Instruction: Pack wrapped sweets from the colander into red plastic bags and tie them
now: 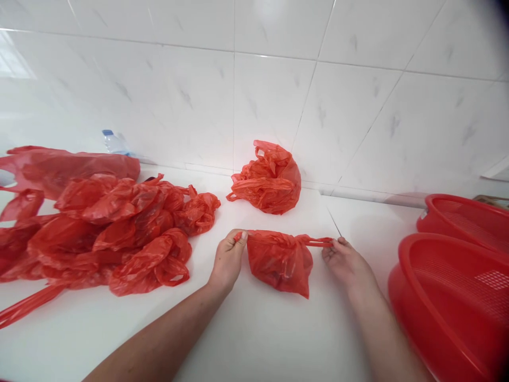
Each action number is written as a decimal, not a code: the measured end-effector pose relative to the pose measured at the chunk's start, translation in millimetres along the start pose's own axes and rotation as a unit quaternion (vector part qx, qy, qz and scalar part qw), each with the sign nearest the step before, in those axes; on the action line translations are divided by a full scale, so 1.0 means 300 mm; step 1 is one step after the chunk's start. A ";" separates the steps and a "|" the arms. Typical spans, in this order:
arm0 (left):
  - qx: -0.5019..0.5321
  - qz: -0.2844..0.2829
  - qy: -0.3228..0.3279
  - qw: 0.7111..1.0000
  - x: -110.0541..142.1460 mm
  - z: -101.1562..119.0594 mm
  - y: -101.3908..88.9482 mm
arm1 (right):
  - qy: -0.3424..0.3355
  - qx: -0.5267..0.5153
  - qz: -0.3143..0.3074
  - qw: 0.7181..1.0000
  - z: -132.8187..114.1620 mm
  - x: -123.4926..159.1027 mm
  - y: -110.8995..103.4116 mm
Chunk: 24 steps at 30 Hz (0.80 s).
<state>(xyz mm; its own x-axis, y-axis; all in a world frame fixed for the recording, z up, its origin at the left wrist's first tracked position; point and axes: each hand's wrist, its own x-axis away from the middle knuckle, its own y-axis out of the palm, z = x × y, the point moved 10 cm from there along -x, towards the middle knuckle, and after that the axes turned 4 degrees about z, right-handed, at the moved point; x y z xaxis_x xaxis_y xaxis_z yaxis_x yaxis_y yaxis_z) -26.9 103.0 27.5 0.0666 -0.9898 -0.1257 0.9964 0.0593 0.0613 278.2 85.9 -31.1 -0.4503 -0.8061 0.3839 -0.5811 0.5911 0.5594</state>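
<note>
At the lower right, nearest the camera, stands a red basket (449, 307) with perforated sides; no contents show in the part in view. A second basket (469, 215) sits just behind it at the right edge.

In the centre, a red bag (280, 262) is stretched between the two hands, its body hanging below a twisted upper edge. Something inside shows faintly, too blurred to tell. The left hand (230, 257) is closed on the bag's left end, thumb on top. The right hand (344, 257) pinches the narrow handles at the other end between thumb and fingertips, the other fingers loosely curled.

Beyond the hands, at upper centre, a crumpled bundle (270, 183) of red plastic lies near the tiled wall (274, 101). A heap (107, 228) of crumpled red bags fills the left of the frame on the white table (254, 339). Behind it, a clear bottle (115, 143) with a blue cap is partly hidden.
</note>
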 end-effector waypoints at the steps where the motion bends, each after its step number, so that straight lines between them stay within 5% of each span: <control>1: 0.013 -0.007 -0.002 1.000 0.002 0.002 0.007 | -0.008 -0.001 0.000 1.000 -0.007 -0.003 0.000; 10: 0.012 0.003 0.015 1.000 -0.017 -0.016 -0.002 | -0.032 0.034 0.010 0.999 0.005 -0.030 -0.027; 16: -0.159 0.027 0.170 0.972 -0.005 0.075 -0.033 | -0.108 0.237 -0.034 0.965 0.022 -0.012 0.020; 20: -0.248 -0.099 0.241 0.933 0.073 0.098 0.074 | -0.160 0.423 -0.139 0.881 0.109 0.108 0.162; 24: -0.329 -0.245 0.276 0.869 0.161 0.053 0.204 | -0.174 0.472 -0.276 0.819 0.218 0.232 0.284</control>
<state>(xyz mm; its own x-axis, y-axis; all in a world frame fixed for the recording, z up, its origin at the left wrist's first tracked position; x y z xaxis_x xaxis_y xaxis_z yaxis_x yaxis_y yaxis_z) 36.4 56.7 41.0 -0.5407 -0.7146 -0.4439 0.7146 -0.1117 -0.6906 152.9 82.1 -4.9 -0.0126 -0.9981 -0.0610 -0.9523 0.0306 -0.3037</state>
